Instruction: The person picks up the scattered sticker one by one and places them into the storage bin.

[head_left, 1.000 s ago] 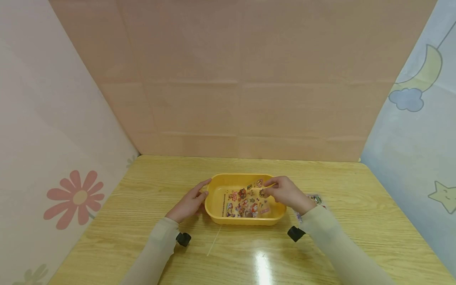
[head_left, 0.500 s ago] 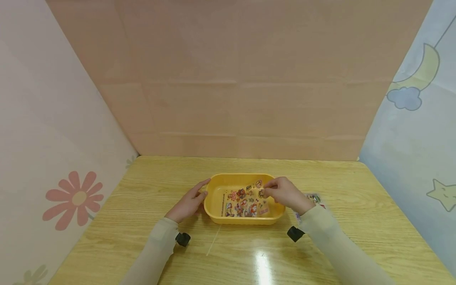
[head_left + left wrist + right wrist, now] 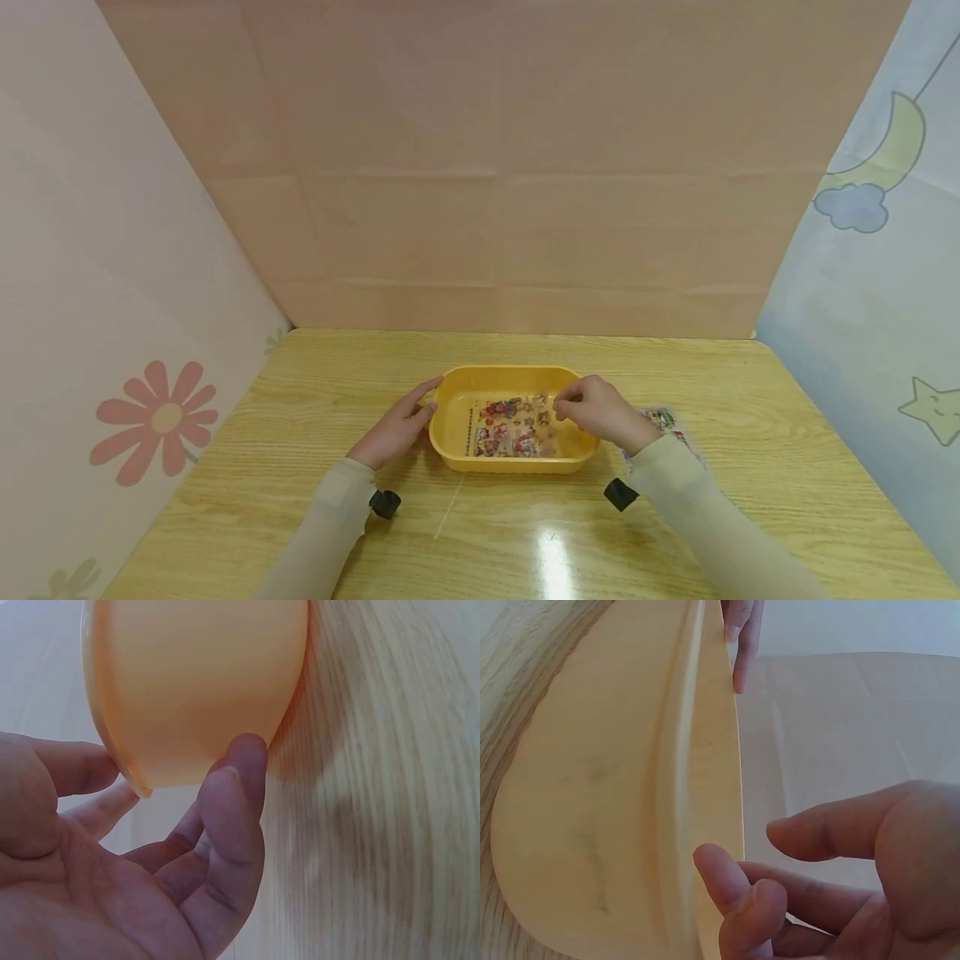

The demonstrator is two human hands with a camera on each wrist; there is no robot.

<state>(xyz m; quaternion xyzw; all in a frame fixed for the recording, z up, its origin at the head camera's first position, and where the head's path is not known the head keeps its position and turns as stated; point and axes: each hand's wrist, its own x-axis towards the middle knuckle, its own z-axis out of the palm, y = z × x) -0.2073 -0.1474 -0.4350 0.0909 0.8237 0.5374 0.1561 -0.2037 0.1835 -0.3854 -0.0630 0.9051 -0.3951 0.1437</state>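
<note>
A yellow oval-ended plastic tray [image 3: 525, 466] stands on the table, with a clear sticker sheet [image 3: 510, 432] of colourful cartoon figures lying inside it. My left hand [image 3: 397, 427] grips the tray's left end. In the left wrist view, the thumb touches the tray's rim [image 3: 101, 712] while curled fingers rest against the outer wall [image 3: 202, 690]. Over the tray's right end is my right hand [image 3: 603, 412]. The right wrist view shows its thumb [image 3: 817, 829] apart from the bent fingers [image 3: 727, 881], nothing held between them.
Another printed sheet [image 3: 663, 421] lies on the table right of the tray, partly hidden by my right wrist. A thin pale strip [image 3: 450, 507] lies in front of the tray on the wooden table [image 3: 360, 358]. Covered walls enclose the back and both sides.
The sticker sheet, earlier raised at its right side in my right fingers, has been let go and has dropped lower into the tray. My left hand stays at the tray's left end.
</note>
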